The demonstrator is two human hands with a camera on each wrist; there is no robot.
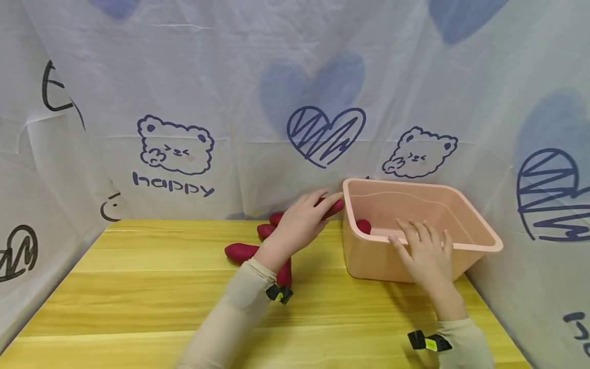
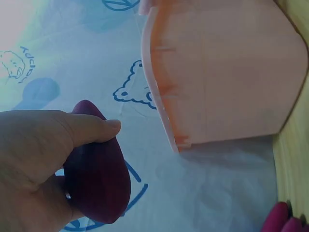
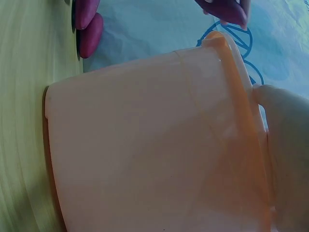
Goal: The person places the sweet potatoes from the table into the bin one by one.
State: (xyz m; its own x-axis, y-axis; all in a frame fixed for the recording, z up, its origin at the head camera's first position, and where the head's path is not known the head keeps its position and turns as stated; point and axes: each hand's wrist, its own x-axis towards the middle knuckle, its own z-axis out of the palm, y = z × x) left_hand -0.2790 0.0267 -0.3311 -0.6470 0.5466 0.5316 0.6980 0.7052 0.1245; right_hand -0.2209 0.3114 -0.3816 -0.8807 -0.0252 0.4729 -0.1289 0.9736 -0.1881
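My left hand (image 1: 299, 225) grips a dark red sweet potato (image 1: 334, 208), raised beside the left end of a pink plastic bin (image 1: 375, 259). In the left wrist view, the thumb lies across the upper part of this sweet potato (image 2: 99, 171). My right hand (image 1: 426, 256) rests at the bin's near rim, its relaxed fingers reaching over into the opening. Seen from the right wrist, the thumb (image 3: 265, 94) touches the rim. Inside the bin, at its left end, another sweet potato (image 1: 363, 226) shows; the near wall hides part of the bin's floor.
Several more sweet potatoes (image 1: 239, 252) lie on the wooden table (image 1: 152, 287) left of the bin, partly covered by the left hand and forearm. A white printed cloth (image 1: 249, 169) hangs behind the table and along both sides. The bin stands near the right edge.
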